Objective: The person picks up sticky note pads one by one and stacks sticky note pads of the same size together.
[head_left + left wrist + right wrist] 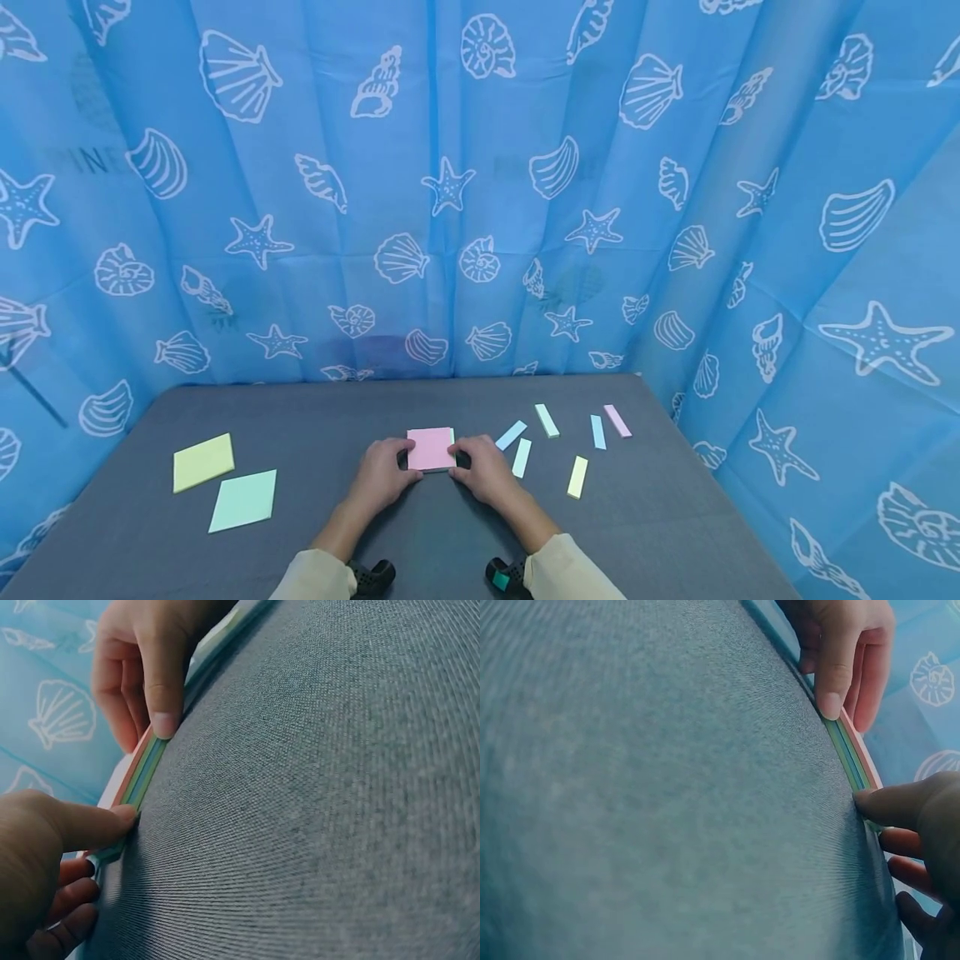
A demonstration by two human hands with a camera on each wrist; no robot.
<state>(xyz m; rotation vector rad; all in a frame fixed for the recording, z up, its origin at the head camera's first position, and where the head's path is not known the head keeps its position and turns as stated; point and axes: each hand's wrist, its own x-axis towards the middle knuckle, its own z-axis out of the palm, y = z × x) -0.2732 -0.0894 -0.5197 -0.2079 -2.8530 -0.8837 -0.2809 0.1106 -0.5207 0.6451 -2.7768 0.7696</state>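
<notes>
Gripping one pink-topped stack (pixel 431 450), perhaps four-layered, two hands (pixel 381 475) (pixel 484 471), two square pads (pixel 203 463) (pixel 243 502) leftward, six strips (pixel 577 477) rightward

Notes (pixel 431 449) and strips (pixel 577 477) on grey table (pixel 667 508)

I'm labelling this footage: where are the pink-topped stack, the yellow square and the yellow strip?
Pink-topped stack (pixel 431 449), head view: middle of its top face.
Yellow square (pixel 203 463), head view: middle of its upper surface.
Yellow strip (pixel 577 477), head view: halfway along its length.
</notes>
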